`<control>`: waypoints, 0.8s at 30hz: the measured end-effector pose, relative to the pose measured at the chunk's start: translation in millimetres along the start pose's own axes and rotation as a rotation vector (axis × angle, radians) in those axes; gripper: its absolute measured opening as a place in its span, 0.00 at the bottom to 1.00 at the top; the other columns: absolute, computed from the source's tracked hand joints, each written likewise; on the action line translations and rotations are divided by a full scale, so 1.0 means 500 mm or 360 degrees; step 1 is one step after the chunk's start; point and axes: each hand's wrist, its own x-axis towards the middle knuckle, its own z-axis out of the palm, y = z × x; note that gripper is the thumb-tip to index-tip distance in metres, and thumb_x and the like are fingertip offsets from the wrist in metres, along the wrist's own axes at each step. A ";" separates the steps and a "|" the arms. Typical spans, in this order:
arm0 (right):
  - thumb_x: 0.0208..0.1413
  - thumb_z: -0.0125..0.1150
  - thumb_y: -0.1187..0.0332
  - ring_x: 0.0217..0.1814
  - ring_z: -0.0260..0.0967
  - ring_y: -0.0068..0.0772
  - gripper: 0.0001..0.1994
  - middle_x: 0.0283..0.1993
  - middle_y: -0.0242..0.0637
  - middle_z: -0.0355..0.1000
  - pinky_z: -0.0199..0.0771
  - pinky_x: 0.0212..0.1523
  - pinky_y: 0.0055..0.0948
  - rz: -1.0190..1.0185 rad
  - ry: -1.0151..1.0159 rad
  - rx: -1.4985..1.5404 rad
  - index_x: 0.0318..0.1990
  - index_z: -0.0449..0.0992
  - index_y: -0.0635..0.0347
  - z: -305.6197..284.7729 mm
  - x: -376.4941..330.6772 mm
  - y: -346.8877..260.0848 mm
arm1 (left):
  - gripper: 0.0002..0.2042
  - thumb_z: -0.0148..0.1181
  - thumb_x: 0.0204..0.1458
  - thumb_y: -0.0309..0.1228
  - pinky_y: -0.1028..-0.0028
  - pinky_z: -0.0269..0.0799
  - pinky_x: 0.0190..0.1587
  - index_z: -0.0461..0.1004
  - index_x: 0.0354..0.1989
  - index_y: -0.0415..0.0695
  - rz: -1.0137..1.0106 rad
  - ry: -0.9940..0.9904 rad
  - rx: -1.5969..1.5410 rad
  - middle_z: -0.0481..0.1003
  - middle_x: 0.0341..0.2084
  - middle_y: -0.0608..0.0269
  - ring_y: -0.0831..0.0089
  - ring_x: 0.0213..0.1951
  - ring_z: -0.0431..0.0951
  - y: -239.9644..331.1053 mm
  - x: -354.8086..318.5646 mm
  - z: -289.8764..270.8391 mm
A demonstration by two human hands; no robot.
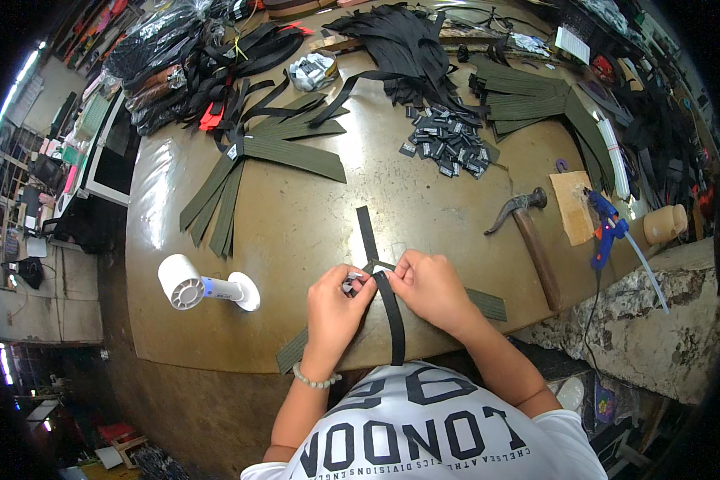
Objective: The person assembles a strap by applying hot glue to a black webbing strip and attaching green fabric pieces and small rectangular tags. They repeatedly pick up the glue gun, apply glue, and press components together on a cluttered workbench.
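Note:
My left hand [334, 304] and my right hand [429, 290] meet near the table's front edge, both pinching where two straps cross. A black webbing strap [395, 332] runs from the far side, under my fingers, toward my body. Across it lies an olive-green ribbed strap [486, 305], its ends sticking out beyond both hands. A small white piece [379, 269] shows at the crossing between my fingertips. Small grey-and-white bits [350, 282], too small to name surely, are tucked in the curled fingers of my left hand.
A white handheld fan [186, 282] stands left. A hammer [528, 240], a blue glue gun [608, 228] and cardboard [572, 206] lie right. Farther back are olive strap bundles [288, 155], black straps [400, 48], a pile of black labels [448, 140] and a small tub [313, 72].

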 end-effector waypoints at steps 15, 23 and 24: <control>0.48 0.54 0.82 0.34 0.75 0.50 0.09 0.30 0.50 0.74 0.74 0.37 0.39 -0.0728 -0.0145 -0.0069 0.33 0.80 0.62 -0.003 0.164 0.031 | 0.10 0.64 0.53 0.37 0.63 0.70 0.28 0.73 0.32 0.45 0.0124 0.0050 0.0425 0.74 0.25 0.59 0.59 0.26 0.77 0.003 -0.029 0.011; 0.60 0.54 0.73 0.37 0.79 0.38 0.16 0.44 0.52 0.76 0.78 0.40 0.33 -0.0336 0.0268 0.0664 0.55 0.72 0.65 -0.028 0.194 -0.002 | 0.13 0.60 0.57 0.35 0.63 0.70 0.29 0.78 0.51 0.54 0.0382 -0.0010 0.0697 0.70 0.27 0.60 0.61 0.26 0.75 0.000 -0.045 0.006; 0.61 0.55 0.69 0.52 0.75 0.45 0.19 0.59 0.53 0.69 0.75 0.51 0.37 -0.0357 0.0453 0.0642 0.59 0.69 0.63 -0.047 0.175 0.007 | 0.16 0.58 0.58 0.34 0.64 0.69 0.29 0.76 0.54 0.56 0.0409 -0.0006 0.0730 0.68 0.26 0.60 0.61 0.26 0.74 0.001 -0.048 0.002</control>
